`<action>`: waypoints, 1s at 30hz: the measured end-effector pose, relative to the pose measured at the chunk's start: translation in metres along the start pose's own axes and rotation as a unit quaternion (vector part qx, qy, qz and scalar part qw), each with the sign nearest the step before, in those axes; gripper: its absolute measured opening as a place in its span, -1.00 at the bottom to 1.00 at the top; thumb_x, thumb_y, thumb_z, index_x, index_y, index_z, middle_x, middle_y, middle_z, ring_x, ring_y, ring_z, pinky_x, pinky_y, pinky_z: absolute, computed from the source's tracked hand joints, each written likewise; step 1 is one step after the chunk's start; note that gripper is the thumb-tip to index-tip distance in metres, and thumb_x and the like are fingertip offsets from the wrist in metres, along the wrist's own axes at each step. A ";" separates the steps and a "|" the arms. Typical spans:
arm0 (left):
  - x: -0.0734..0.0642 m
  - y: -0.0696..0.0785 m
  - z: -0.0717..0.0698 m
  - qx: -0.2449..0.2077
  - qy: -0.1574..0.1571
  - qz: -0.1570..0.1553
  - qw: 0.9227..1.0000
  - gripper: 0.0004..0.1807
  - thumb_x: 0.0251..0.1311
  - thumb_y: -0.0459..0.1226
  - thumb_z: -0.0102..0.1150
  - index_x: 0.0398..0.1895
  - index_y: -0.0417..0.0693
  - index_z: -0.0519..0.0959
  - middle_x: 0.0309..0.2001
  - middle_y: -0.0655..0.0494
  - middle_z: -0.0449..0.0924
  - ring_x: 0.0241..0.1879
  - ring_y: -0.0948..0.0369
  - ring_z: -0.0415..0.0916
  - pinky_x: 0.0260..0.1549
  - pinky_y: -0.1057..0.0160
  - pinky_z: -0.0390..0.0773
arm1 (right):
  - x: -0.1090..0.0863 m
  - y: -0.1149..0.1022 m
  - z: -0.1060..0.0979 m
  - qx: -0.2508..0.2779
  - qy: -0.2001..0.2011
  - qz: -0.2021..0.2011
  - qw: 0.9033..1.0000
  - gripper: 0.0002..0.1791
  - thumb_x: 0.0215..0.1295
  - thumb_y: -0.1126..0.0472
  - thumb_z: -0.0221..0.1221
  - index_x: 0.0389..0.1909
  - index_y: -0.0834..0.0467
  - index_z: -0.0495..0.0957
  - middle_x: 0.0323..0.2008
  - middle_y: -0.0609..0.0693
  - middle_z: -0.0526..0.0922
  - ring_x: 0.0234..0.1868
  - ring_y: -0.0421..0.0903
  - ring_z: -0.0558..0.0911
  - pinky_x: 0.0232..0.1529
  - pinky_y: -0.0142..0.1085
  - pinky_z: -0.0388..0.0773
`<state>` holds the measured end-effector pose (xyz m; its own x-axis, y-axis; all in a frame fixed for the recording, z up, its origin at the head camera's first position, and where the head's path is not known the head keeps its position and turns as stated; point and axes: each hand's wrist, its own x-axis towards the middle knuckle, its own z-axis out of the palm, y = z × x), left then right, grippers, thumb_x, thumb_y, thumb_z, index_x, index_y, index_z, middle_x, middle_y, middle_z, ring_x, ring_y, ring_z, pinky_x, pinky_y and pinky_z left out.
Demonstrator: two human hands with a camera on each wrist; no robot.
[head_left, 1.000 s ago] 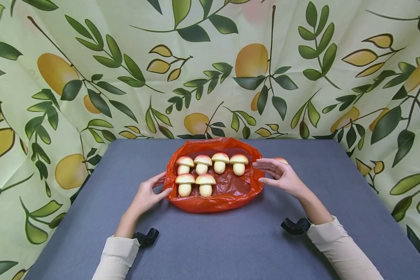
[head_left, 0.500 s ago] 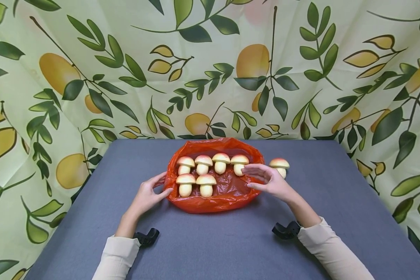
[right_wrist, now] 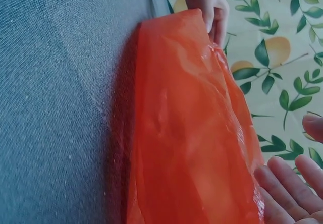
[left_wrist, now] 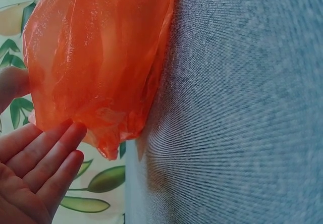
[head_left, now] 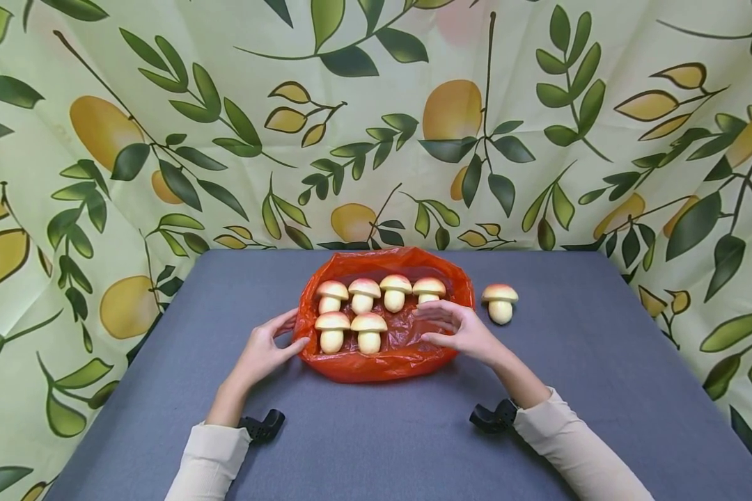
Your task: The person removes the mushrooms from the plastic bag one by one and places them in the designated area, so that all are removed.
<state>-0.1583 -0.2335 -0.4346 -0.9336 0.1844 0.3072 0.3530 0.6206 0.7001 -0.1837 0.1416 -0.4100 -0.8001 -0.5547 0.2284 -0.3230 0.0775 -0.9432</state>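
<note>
In the head view an open red plastic bag [head_left: 376, 367] sits on the table with its rim spread wide. Several toy mushrooms [head_left: 333, 337], cream with reddish caps, stand inside in two rows. One more mushroom [head_left: 500, 304] lies outside, just right of the bag. My left hand [head_left: 267, 349] touches the bag's left side with fairly straight fingers and thumb; the left wrist view shows its fingertips [left_wrist: 76, 131] against the plastic. Over the right part of the bag hovers my right hand [head_left: 460, 328], fingers loosely extended and holding nothing, partly covering the rightmost back mushroom [head_left: 429, 285].
A blue-grey cloth covers the table [head_left: 376, 438]. Behind it hangs a leaf-and-fruit patterned curtain [head_left: 363, 125]. Black camera mounts [head_left: 494, 416] are strapped at both wrists, below the cream sleeves.
My right hand has moved left from the bag's right rim to over its inside, uncovering the mushroom outside. The left hand, bag and mushrooms have stayed in place.
</note>
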 end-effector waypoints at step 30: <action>0.000 0.001 0.000 -0.013 -0.002 -0.006 1.000 -0.37 0.04 -0.35 0.38 0.22 -0.36 0.44 -0.02 -0.29 0.66 0.00 -0.12 0.64 0.05 -0.07 0.61 | 0.035 0.011 0.031 0.000 -0.015 0.043 0.999 -0.48 0.17 0.42 0.25 0.15 0.48 0.38 0.12 0.50 0.50 0.18 0.38 0.51 0.23 0.15 0.51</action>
<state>-0.1581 -0.2332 -0.4336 -0.9378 0.1808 0.2965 0.3438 0.6031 0.7198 -0.1993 0.0976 -0.4195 -0.8093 -0.5709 0.1381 -0.2528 0.1264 -0.9592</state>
